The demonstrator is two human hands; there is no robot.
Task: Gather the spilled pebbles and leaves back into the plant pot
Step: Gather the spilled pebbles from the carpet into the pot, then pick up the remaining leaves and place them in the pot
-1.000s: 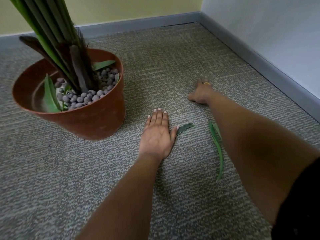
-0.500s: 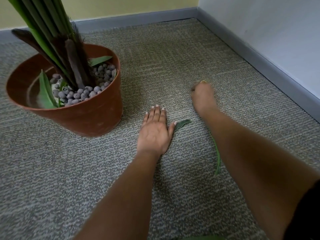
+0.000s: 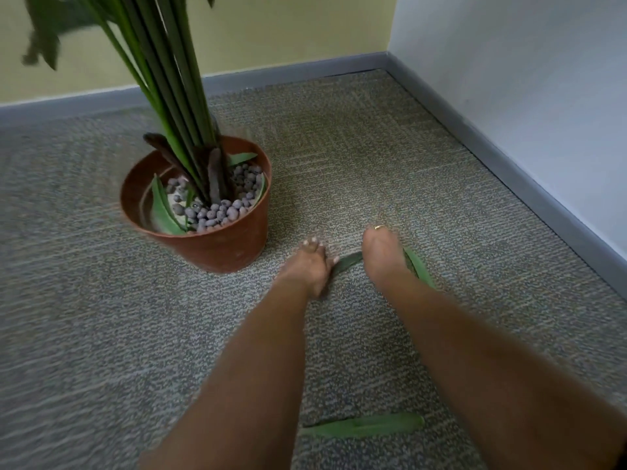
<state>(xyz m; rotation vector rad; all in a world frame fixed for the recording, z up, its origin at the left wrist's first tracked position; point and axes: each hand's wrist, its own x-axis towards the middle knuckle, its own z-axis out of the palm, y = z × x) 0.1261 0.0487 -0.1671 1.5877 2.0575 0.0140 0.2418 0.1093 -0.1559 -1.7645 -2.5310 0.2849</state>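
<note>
A terracotta plant pot (image 3: 217, 252) stands on the carpet at centre left, with grey pebbles (image 3: 217, 212), a few loose leaves and tall green stems in it. My left hand (image 3: 310, 266) lies palm down on the carpet just right of the pot. Its thumb is beside a small dark leaf (image 3: 347, 261). My right hand (image 3: 383, 256) is close to the right of it, with the fingers hidden behind its back. A long green leaf (image 3: 419, 268) lies at its right side. Another green leaf (image 3: 366, 426) lies on the carpet near me, between my forearms.
Grey patterned carpet (image 3: 84, 334) covers the floor. A grey skirting board (image 3: 509, 164) runs along the white wall on the right and the yellow wall at the back, meeting in a corner behind the pot.
My right hand has drawn back from the far carpet to beside my left hand, over the leaves. The view has pulled back, so a third leaf near me shows.
</note>
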